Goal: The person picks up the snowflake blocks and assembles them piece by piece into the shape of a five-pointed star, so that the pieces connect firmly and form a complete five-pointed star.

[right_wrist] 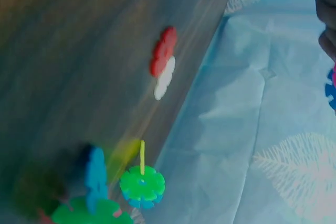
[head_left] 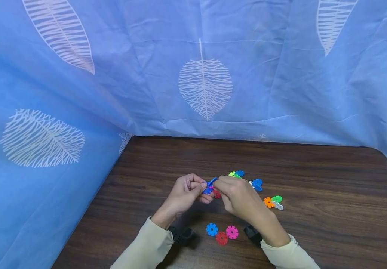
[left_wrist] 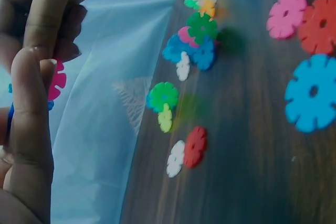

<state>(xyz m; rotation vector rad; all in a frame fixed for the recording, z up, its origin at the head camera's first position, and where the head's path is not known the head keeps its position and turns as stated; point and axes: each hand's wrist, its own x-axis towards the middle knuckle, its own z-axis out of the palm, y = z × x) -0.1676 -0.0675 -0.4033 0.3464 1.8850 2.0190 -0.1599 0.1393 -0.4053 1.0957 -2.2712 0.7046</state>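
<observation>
Over the middle of the table, my left hand (head_left: 190,190) pinches a blue notched plastic disc (head_left: 208,191) between thumb and fingers. My right hand (head_left: 243,198) meets it from the right, its fingers gripping a second blue disc that stands tilted against the first. A bit of pink shows between the two; in the left wrist view it is a pink disc (left_wrist: 56,81), partly hidden by the fingers. At the right edge of the right wrist view, a blue disc (right_wrist: 330,91) shows beside the pink. How the pieces join is covered by my fingers.
Nearer me lie a blue disc (head_left: 208,226), a red disc (head_left: 219,241) and a pink disc (head_left: 235,235). Beyond my right hand are small joined clusters, one with an orange disc (head_left: 266,202). A red disc (left_wrist: 195,147) and a white one lie behind the hands. Blue cloth (head_left: 146,82) borders the table.
</observation>
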